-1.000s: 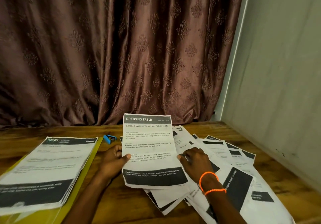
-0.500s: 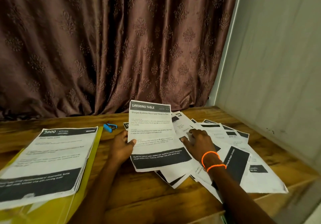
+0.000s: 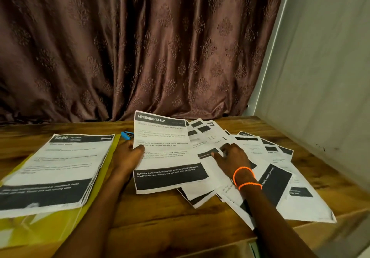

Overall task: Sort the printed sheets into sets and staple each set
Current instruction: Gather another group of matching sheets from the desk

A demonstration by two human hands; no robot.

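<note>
Near back edge of tabletop (image 3: 160,223), centre: "Dressing Table" sheet (image 3: 166,151), pinched at left margin by left hand (image 3: 128,155), thumb on top. Right hand (image 3: 230,157): fingers spread flat on fanned loose sheets (image 3: 280,179) toward right edge. Sorted stack (image 3: 54,169) on yellow folder (image 3: 50,229), left edge. Blue stapler (image 3: 127,134) behind left hand. Risk: overlapping sheets slide together, wrong page joins set.

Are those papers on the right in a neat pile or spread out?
Spread out. The loose sheets fan across the table, overlapping at different angles, under the right hand.
</note>
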